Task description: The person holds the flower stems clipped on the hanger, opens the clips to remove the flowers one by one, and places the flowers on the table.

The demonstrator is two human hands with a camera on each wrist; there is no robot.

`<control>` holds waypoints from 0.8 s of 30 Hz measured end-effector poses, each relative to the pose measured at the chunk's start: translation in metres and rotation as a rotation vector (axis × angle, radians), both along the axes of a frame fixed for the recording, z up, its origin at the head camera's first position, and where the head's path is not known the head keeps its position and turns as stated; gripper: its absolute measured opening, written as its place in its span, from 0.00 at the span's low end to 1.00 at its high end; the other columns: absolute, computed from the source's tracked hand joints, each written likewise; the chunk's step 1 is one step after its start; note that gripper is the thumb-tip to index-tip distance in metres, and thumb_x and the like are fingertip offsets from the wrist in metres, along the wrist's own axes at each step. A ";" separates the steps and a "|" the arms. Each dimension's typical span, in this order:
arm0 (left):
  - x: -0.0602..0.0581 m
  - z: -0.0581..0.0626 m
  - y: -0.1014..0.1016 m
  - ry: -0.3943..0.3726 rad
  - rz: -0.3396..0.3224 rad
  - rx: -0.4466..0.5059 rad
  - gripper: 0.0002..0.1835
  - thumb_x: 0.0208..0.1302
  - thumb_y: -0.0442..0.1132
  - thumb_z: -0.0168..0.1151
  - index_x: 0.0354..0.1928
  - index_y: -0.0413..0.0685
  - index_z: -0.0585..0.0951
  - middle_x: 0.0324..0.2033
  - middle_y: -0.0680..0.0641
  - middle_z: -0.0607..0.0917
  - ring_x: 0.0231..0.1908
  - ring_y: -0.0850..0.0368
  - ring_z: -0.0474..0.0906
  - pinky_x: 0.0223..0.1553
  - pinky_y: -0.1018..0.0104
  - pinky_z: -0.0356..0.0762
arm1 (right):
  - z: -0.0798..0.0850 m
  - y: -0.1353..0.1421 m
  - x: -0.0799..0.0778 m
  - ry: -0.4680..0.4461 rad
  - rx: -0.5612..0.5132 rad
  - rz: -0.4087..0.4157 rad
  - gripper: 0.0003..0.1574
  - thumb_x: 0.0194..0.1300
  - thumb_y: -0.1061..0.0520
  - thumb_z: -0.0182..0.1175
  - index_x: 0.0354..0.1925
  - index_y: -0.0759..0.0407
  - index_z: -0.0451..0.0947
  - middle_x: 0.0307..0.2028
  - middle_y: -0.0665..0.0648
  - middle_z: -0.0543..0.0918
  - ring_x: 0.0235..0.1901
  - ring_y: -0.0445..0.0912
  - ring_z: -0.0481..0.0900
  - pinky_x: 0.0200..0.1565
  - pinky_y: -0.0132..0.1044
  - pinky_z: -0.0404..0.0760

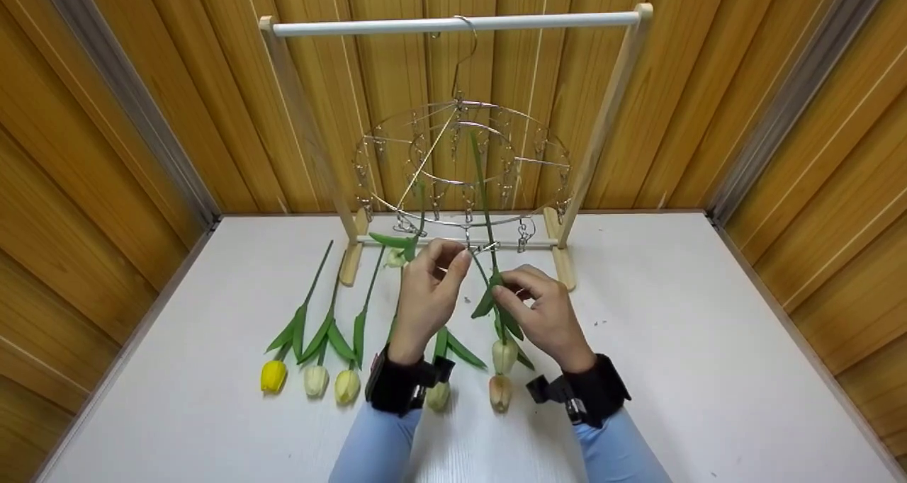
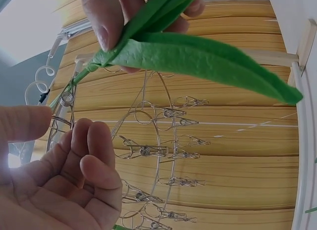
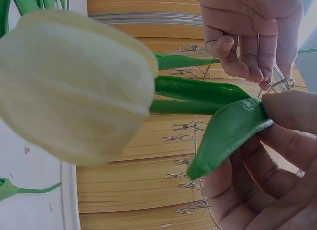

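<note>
A pale white tulip point(image 1: 504, 355) hangs bloom down from my right hand point(image 1: 542, 309), which pinches its stem by the green leaves point(image 3: 233, 128). The stem runs up to a wire clip point(image 2: 67, 98) on the rim of the round metal hanger point(image 1: 521, 158). Thumb and fingertips of my left hand point(image 1: 430, 292) pinch that clip's loops, while the other fingers curl loosely below. Close to the left hand, another tulip point(image 1: 395, 258) hangs bloom down under the hanger, partly hidden by the hand.
A wooden rack point(image 1: 453, 25) with a white bar carries the hanger, whose other clips dangle around its rings. On the white table point(image 1: 673, 370) lie a yellow tulip point(image 1: 273, 377), several paler ones and an orange-tinted tulip point(image 1: 500, 393). Wood-look panels point(image 1: 815, 185) enclose the table.
</note>
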State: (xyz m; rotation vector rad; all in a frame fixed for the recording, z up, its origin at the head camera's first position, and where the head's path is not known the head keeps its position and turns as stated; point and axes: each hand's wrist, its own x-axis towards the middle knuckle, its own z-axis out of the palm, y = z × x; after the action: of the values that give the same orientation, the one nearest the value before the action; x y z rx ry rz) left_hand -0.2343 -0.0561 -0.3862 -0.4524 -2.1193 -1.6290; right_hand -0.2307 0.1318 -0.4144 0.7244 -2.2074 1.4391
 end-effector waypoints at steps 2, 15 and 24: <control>0.000 0.000 0.000 -0.001 0.001 0.002 0.09 0.75 0.38 0.61 0.46 0.39 0.84 0.36 0.44 0.87 0.33 0.56 0.80 0.36 0.67 0.76 | 0.000 0.000 0.000 0.001 -0.004 0.002 0.06 0.68 0.65 0.67 0.43 0.62 0.88 0.35 0.50 0.86 0.35 0.42 0.82 0.39 0.31 0.81; 0.001 -0.001 0.002 -0.006 -0.001 0.017 0.10 0.76 0.38 0.60 0.47 0.38 0.83 0.35 0.44 0.86 0.33 0.54 0.82 0.34 0.67 0.76 | 0.001 -0.002 0.001 -0.013 -0.040 -0.011 0.06 0.67 0.66 0.67 0.43 0.63 0.87 0.35 0.52 0.87 0.32 0.39 0.81 0.37 0.29 0.78; 0.003 -0.001 0.003 0.002 -0.002 0.010 0.10 0.77 0.39 0.59 0.47 0.37 0.82 0.35 0.44 0.85 0.33 0.53 0.81 0.36 0.68 0.76 | 0.000 -0.003 0.001 0.016 -0.058 -0.011 0.06 0.67 0.67 0.66 0.43 0.64 0.87 0.35 0.54 0.87 0.32 0.40 0.82 0.37 0.28 0.79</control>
State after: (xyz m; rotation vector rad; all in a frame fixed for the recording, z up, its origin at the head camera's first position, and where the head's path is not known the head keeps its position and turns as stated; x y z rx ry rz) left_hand -0.2317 -0.0527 -0.3876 -0.4529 -2.1087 -1.6386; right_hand -0.2298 0.1285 -0.4148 0.7007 -2.1449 1.4812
